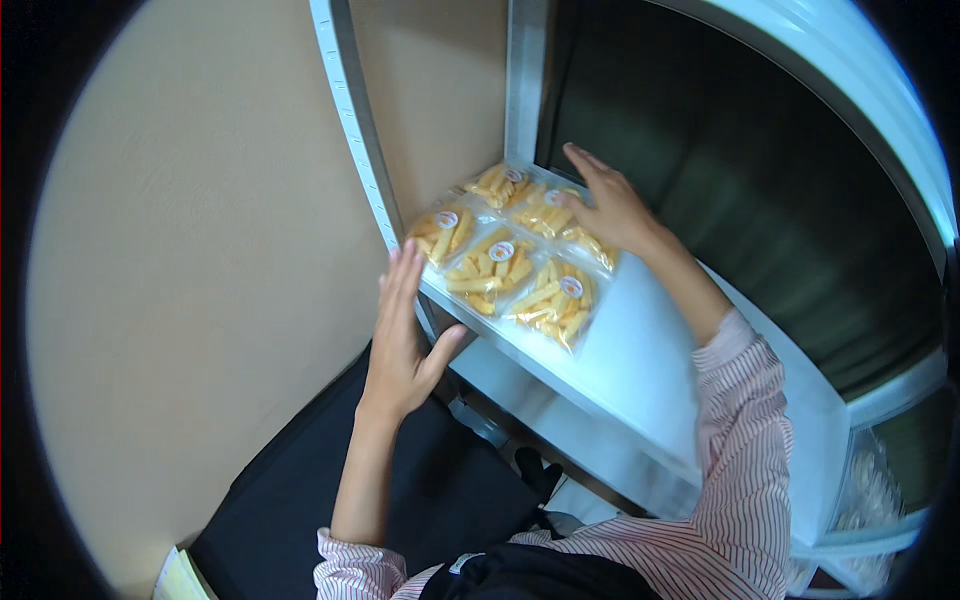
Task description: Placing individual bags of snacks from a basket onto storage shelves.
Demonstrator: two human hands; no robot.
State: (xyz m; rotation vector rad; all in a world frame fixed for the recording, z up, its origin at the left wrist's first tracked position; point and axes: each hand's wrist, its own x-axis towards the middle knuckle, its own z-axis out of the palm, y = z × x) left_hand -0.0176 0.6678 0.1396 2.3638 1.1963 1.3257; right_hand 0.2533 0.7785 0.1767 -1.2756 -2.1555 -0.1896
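Several clear bags of yellow stick-shaped snacks, most with a round label showing, lie flat in two rows on a white shelf [645, 360]. My left hand [400, 345] is at the shelf's left end, fingers stretched out and thumb apart, its fingertips beside the front-left bag [440, 238]. My right hand [618, 212] is spread over the back row, its thumb at the back-right bag [543, 215]; I cannot tell whether it touches. Nearer me in the front row are a middle bag [490, 278] and a right bag [553, 308]. Neither hand holds anything.
A slotted metal upright [355, 125] rises at the shelf's left corner, before a beige wall [200, 200]. Dark green cloth [740, 180] hangs behind. Below lies a lower shelf [515, 385]; a black surface [430, 490] is at lower left. Clear plastic packages [868, 490] show at right.
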